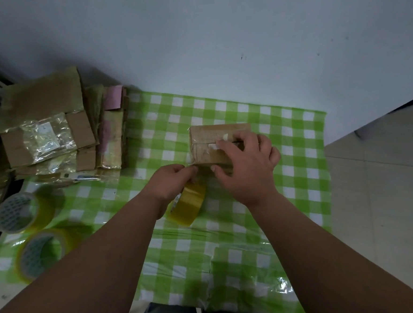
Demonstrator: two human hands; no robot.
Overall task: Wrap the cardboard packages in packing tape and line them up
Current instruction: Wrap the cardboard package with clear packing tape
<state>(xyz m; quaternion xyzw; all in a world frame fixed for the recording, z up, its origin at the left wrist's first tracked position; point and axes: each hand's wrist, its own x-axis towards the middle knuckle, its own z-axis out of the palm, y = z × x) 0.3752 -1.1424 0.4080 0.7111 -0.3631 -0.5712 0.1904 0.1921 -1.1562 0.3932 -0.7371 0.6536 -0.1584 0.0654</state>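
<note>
**Tape at the box corner**

Nearest you, two big yellowish tape rolls point(25, 211) sit at the left of the green-checked surface point(299, 174). Your left hand point(170, 183) pinches clear tape, fingers curled, over a smaller yellow tape roll point(188, 205). Your right hand point(246, 164) presses spread fingers on the brown cardboard package point(211, 136) mid-surface. Far left: stacked taped cardboard packages point(49, 128).

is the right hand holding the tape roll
No, the right hand rests on the cardboard box, while the tape roll sits by the left hand, which pinches the tape at the box's corner.
</note>
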